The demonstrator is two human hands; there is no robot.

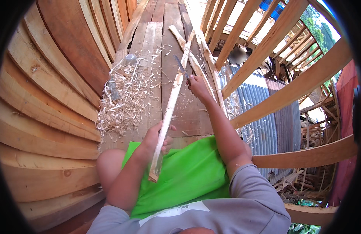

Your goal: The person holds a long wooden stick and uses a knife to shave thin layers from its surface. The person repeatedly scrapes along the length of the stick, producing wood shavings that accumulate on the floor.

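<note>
A long pale wooden strip (174, 99) slants from above my lap toward the far floor. My left hand (159, 137) is wrapped round its near part, with the squared end sticking out over my green shorts. My right hand (197, 86) grips the dark handle of a knife (179, 64). The blade points up and to the left, lying at or across the strip's far part; whether it touches the wood I cannot tell. Beyond, another pale wooden strip (196, 65) lies on the floorboards and crosses the first one near its far end.
Curled wood shavings (126, 99) are heaped left of the strip, with a clear plastic cup (130, 58) among them. A plank wall (51, 74) rises on my left. Wooden railing slats (262, 50) stand on my right, with corrugated metal sheets (262, 113) below.
</note>
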